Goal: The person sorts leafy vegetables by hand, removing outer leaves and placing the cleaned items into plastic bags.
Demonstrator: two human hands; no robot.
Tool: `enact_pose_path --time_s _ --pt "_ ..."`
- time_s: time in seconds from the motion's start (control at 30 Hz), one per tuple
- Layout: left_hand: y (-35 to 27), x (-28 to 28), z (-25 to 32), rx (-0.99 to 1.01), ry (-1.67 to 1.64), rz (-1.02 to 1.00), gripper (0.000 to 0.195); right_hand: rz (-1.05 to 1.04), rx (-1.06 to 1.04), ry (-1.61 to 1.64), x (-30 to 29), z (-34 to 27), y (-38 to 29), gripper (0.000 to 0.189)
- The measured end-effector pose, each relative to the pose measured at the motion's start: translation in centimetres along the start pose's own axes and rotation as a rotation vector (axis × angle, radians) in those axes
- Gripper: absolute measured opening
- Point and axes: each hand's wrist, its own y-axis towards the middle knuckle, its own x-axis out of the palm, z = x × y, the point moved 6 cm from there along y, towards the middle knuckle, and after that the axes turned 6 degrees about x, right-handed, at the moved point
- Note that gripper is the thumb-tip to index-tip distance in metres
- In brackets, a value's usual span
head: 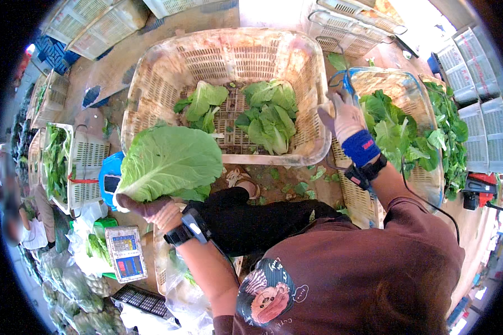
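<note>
My left hand (149, 208), in a dark-palmed glove, grips a leafy green cabbage (172, 161) by its pale base. Its broad leaf spreads over the near left corner of a large, stained plastic crate (234, 159). On the crate's slatted floor lie a cabbage (203, 100) at left and more leafy cabbages (272, 121) at right. My right hand (347, 115), gloved with a blue wristband, is at the crate's right rim, thumb apart from the fingers. Beside its fingertips are a wire handle (347, 63) and a blue crate edge; whether it grips either is unclear.
A blue-rimmed crate of leafy greens (387, 125) stands at right, with more greens (448, 138) beyond. A digital scale (126, 253) and filled plastic bags (73, 284) are at lower left. Another crate of greens (90, 157) stands left. A person (35, 228) sits at far left.
</note>
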Motion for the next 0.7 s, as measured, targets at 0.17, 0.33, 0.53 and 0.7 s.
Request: enact_pose_path --time_s 0.17,0.33,0.53,0.7 --pt "-0.9 0.9 -2.1 0.052 0.146 -0.085 0.061 0.032 -0.345 0.603 1.4 -12.1 10.5 0.027" --pt "-1.4 3.8 -4.8 -0.126 0.23 -0.327 0.067 -0.469 -0.076 0.601 21.9 -18.4 20.3 0.024" --pt "-0.2 3.6 -7.3 -0.301 0.468 -0.142 0.079 -0.783 0.009 0.056 44.9 -23.9 21.5 0.028" --pt "1.6 4.0 -8.2 -0.329 0.567 -0.124 0.088 -0.705 -0.14 -0.047 55.3 -28.6 21.7 0.031"
